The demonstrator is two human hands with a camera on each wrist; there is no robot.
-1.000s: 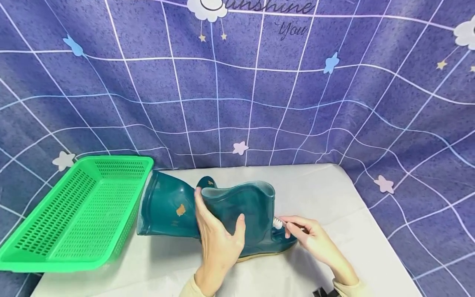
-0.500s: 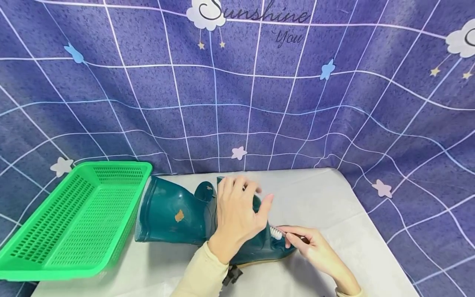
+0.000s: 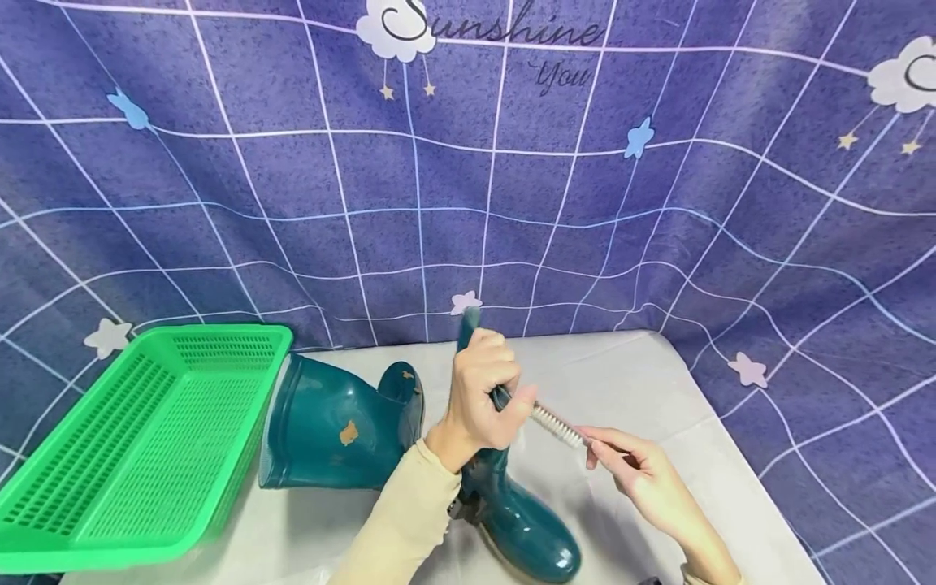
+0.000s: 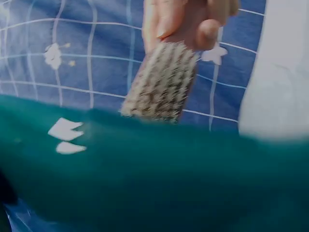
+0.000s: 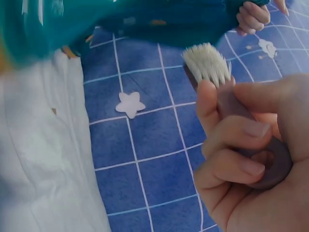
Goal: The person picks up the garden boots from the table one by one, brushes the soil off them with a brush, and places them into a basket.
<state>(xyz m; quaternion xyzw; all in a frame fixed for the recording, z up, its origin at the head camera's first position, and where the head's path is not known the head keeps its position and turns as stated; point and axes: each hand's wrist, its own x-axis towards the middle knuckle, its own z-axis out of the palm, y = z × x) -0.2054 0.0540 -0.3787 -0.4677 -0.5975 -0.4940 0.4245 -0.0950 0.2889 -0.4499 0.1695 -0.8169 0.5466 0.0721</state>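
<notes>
A dark teal rubber boot (image 3: 534, 536) stands tilted in the head view, toe towards me and to the right. My left hand (image 3: 478, 394) grips its shaft, fingers curled round the folded top. In my right hand (image 3: 632, 475) is a scrub brush (image 3: 557, 424) with white bristles and a brownish handle, pinched between thumb and fingers. The right wrist view shows the brush (image 5: 212, 67) close under the boot (image 5: 164, 24). Across the left wrist view the boot (image 4: 159, 169) covers the bristle tips of the brush (image 4: 161, 82); whether they touch cannot be told.
A second teal boot (image 3: 314, 422) with tan patches lies on its side left of the held one. Further left is a green perforated plastic basket (image 3: 171, 455). The table has a white cover (image 3: 621, 374), and a blue-purple grid-patterned curtain (image 3: 453, 179) hangs behind.
The held boot has turned from lying sideways to a raised shaft with toe towards me. My left hand shifted from its side to grip the shaft. The brush moved slightly right.
</notes>
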